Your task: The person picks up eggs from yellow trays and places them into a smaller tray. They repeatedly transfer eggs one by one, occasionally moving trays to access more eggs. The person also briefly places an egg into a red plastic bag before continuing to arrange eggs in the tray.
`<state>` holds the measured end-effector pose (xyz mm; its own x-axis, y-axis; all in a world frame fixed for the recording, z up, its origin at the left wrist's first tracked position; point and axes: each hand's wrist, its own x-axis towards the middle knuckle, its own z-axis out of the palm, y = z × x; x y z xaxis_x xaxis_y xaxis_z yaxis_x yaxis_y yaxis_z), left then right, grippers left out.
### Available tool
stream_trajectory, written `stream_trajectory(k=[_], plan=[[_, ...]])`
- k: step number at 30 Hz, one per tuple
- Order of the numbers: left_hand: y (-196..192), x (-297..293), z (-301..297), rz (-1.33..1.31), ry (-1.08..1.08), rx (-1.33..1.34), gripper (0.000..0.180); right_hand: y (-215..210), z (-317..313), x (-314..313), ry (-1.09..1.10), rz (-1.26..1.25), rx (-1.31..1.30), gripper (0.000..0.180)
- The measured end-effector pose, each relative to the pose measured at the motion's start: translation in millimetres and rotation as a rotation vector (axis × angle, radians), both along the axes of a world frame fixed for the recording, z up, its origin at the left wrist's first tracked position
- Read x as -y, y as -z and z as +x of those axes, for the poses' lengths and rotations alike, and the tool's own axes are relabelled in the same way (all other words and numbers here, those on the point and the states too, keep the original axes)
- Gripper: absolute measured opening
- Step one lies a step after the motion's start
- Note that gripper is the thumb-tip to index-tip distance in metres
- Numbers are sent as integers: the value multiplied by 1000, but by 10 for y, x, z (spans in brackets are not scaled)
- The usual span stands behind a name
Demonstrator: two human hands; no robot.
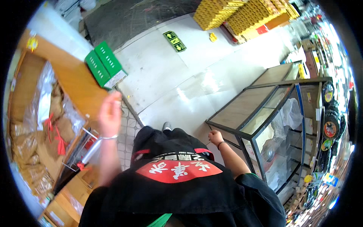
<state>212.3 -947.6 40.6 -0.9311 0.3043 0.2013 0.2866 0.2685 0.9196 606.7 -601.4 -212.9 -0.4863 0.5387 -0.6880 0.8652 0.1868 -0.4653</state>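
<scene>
My left hand [110, 114] is raised beside the wooden counter on the left, smeared by motion, so I cannot make out how its fingers lie. A pale band circles that wrist. Low on the right, my right hand [215, 137] is curled into a loose fist, and nothing sticks out of it. Its wrist wears a dark bracelet. It is close to the corner of a black-framed glass display case [247, 136], and I cannot tell whether they touch. Beyond my left hand, a green box [104, 64] with a white end stands by the counter's edge.
At left, an open wooden bin [28, 77] holds bagged brown goods [28, 145] and red ribbons [59, 140]. Stacked yellow cartons [251, 17] stand at the far right. A green arrow sign [174, 41] is on the pale tiled floor [159, 90]. Crowded goods line the right side.
</scene>
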Motion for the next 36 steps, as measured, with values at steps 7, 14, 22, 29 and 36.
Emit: stream_trajectory(k=[7, 14, 22, 29, 36], plan=[[-2297, -870, -1226, 1055, 865, -3, 35, 187, -401, -941, 204, 74, -140, 21], [-1779, -2833, -2467, 459, 526, -187, 26, -466, -507, -1515, 382, -16, 83, 27], [-788, -5914, -3164, 360, 636, 647, 26, -1084, -1284, -2421, 1007, -145, -104, 21], [-351, -7870, -3282, 309, 764, 904, 26, 793, -826, -2786, 786, 26, -29, 21], [-189, -8989, -3797, 222, 519, 1029, 27, -436, -2186, -5555, 671, 22, -41, 25]])
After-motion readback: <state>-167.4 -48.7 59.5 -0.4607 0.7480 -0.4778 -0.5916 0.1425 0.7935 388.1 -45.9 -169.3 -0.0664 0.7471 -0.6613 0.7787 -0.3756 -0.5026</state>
